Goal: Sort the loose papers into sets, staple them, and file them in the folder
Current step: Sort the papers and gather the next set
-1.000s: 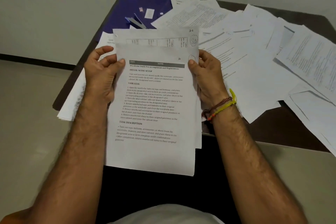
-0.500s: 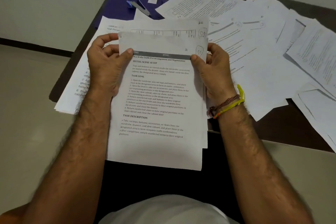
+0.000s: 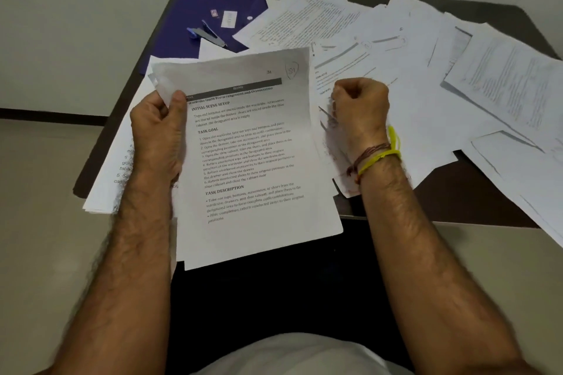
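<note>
My left hand (image 3: 158, 134) pinches a thin set of white printed sheets (image 3: 253, 155) by the upper left corner, thumb on the front and fingers behind, so the pages hang tilted over my lap, just this side of the dark brown table (image 3: 451, 195). My right hand (image 3: 361, 103) is off the set, beside its right edge, curled into a loose fist above the papers; whether it holds anything I cannot tell, though I see nothing in it. The top page carries a grey header bar and a circled pencil mark near its upper right corner. These sheets are light and floppy, and held by one corner they sag and fan at the bottom, where a second page edge already peeks out; I judge they need squaring up before stapling, best done by taking both long edges and tapping the bottom against the table. Paper slides easily on paper, so a firm pinch close to the corner to be stapled should keep the pages in register. Beyond my left hand lies the blue and silver metal stapler (image 3: 207, 35) on the flat purple plastic folder (image 3: 195, 3), well apart from both hands. Beyond and to the right of my right hand, the loose white papers (image 3: 396, 49) spread in overlapping layers, unsorted as far as I can judge.
</note>
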